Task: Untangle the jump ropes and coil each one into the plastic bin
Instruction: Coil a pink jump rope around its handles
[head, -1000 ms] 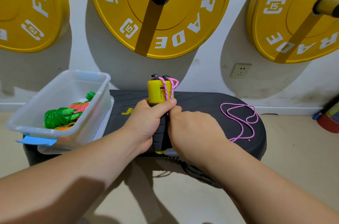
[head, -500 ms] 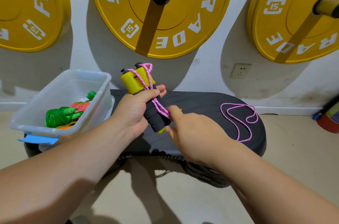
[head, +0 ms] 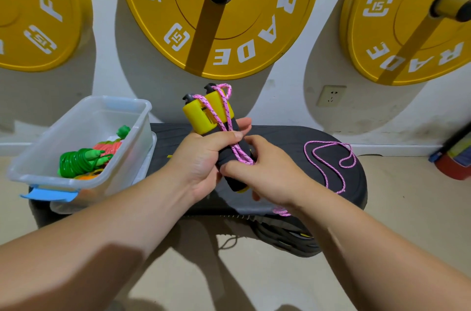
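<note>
My left hand (head: pixel 204 160) grips two yellow-and-black jump rope handles (head: pixel 204 114) side by side, tilted with their yellow ends up and to the left. A pink rope (head: pixel 226 132) is wound lengthwise over them. My right hand (head: pixel 270 173) pinches that rope against the black foam grips. The loose rest of the pink rope (head: pixel 328 158) lies in loops on the black step platform (head: pixel 293 137) to the right. The clear plastic bin (head: pixel 84 175) at the left holds a coiled green rope (head: pixel 76 161) and an orange one (head: pixel 108 146).
Yellow weight plates (head: pixel 254 30) hang on the wall behind the platform. A wall socket (head: pixel 330 95) sits to the right. A red and blue object (head: pixel 453 158) stands on the floor at far right. Bare floor lies in front of the platform.
My left hand has raised and tilted the handles to the left. The pink rope now runs down along the grips, and my right hand has shifted to pinch it there.
</note>
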